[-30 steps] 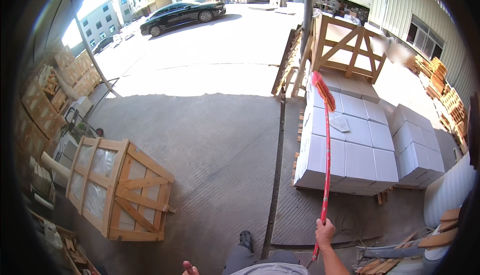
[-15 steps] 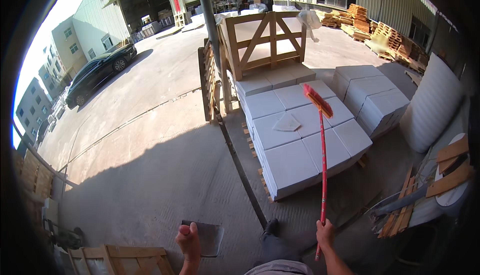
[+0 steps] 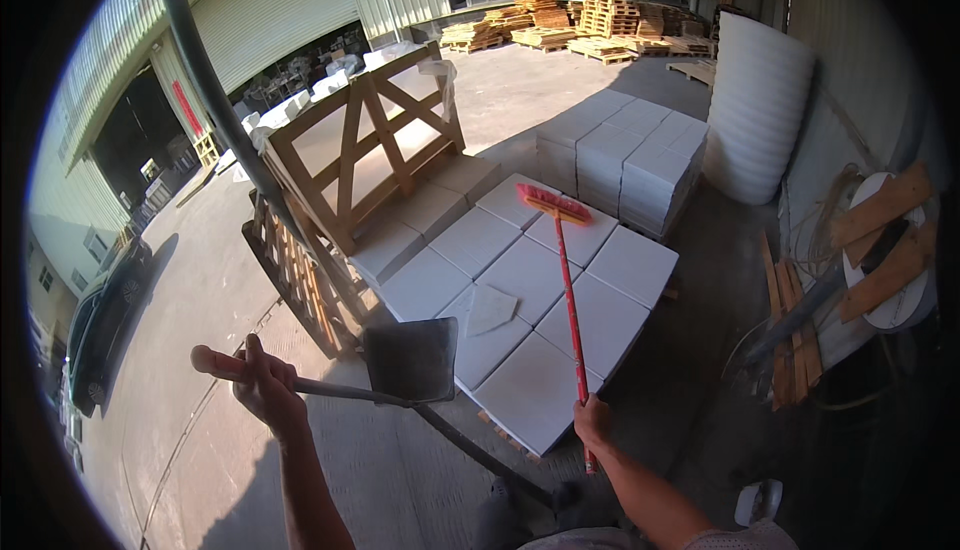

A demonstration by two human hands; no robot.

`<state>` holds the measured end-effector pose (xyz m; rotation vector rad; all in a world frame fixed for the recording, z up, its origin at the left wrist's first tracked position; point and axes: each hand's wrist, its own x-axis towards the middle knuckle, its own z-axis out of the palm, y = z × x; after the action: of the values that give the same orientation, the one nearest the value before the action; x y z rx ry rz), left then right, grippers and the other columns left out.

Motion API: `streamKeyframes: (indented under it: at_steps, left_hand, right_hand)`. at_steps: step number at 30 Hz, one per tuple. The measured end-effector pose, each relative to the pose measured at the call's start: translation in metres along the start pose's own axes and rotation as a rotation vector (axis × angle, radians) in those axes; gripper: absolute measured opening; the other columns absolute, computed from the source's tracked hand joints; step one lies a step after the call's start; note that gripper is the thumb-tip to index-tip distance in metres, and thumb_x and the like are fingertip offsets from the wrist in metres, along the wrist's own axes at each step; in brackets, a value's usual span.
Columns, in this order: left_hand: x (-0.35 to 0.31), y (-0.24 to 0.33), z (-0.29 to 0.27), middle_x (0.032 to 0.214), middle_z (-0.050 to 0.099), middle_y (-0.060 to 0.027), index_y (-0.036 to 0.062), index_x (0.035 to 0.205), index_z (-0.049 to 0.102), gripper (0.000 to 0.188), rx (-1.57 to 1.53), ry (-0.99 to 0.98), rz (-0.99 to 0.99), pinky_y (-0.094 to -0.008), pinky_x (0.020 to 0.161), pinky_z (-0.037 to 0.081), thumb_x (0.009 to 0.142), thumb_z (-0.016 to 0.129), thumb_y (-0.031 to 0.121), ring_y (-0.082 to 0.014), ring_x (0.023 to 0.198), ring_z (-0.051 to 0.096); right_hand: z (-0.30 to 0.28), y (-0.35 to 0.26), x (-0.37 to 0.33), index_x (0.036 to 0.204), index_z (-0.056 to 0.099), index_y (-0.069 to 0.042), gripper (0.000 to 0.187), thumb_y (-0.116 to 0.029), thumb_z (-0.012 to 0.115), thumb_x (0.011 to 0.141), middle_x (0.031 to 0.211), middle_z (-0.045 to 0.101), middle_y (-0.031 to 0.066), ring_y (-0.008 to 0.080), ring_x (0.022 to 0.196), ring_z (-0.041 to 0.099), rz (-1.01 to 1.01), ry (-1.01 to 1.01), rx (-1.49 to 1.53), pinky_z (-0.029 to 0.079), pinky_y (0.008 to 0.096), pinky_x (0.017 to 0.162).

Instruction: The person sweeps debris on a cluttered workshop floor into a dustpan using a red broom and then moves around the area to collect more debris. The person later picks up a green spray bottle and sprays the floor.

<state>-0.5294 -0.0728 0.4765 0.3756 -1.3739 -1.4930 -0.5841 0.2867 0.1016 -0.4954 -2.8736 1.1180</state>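
Observation:
My left hand [image 3: 268, 388] is closed round the handle of a flat-bladed shovel [image 3: 412, 362], which has a pale reddish grip end. Its grey blade is raised beside the near left edge of a pallet of white blocks [image 3: 540, 390]. In my right hand [image 3: 592, 420] is the lower part of a long red broom [image 3: 570, 300]. The broom's red bristle head lies over the far part of the block tops; whether it touches them I cannot tell. A thin pale angular piece [image 3: 490, 310] rests on the blocks between the two tools.
A wooden frame [image 3: 375, 145] stands at the stack's far left, beside a dark post [image 3: 210, 80]. Behind is a second block stack [image 3: 625, 155], with a white foam roll [image 3: 760, 110] at right. Planks [image 3: 790, 330] lean nearby. A dark car [image 3: 105, 320] is parked far left.
My view has swung to the right. My left hand has risen and moved left, lifting the shovel from low down to the stack's edge. The broom head stays over the blocks.

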Motion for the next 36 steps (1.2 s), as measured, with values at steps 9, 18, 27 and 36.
streamKeyframes:
  at_steps: [9,18,27,36]
  left_hand:
    - [0.158,-0.19,0.194,0.057,0.036,-0.0003,0.0049,0.11,0.045,0.044,0.297,-0.184,0.057,-0.0237,0.046,0.028,0.09,0.056,0.043,-0.0066,0.044,0.035]
    - [0.217,-0.378,0.306,0.071,0.057,-0.0061,0.0024,0.129,0.047,0.06,0.46,-0.424,0.114,-0.0426,0.091,0.047,0.093,0.047,0.05,-0.0203,0.063,0.056]
    - [0.332,-0.534,0.334,0.075,0.052,-0.0017,-0.0024,0.102,0.06,0.043,0.018,-0.919,-0.061,-0.0267,0.056,0.042,0.085,0.064,0.037,-0.0133,0.063,0.048]
    - [0.199,-0.558,0.149,0.074,0.064,-0.0145,-0.0055,0.088,0.064,0.038,0.934,-1.076,-0.178,-0.0354,0.057,0.053,0.086,0.055,0.032,-0.0275,0.065,0.064]
  right_hand:
    - [0.14,-0.167,0.074,0.091,0.055,-0.001,0.033,-0.033,0.054,0.084,0.079,0.063,0.0211,0.0378,0.076,0.063,0.033,-0.061,0.301,0.048,0.0491,0.067]
    - [0.198,-0.007,-0.029,0.095,0.059,0.0,0.041,-0.039,0.05,0.088,0.086,0.064,0.0229,0.0394,0.085,0.062,0.055,-0.382,0.056,0.049,0.0481,0.074]
    - [0.096,0.177,-0.358,0.088,0.066,0.001,0.034,-0.031,0.059,0.082,0.087,0.067,0.016,0.0292,0.076,0.066,1.438,-0.062,0.386,0.052,0.0436,0.066]
    - [0.098,0.148,-0.452,0.093,0.062,-0.001,0.026,-0.026,0.058,0.085,0.087,0.068,0.0084,0.0213,0.071,0.068,1.546,0.073,0.866,0.053,0.0358,0.059]
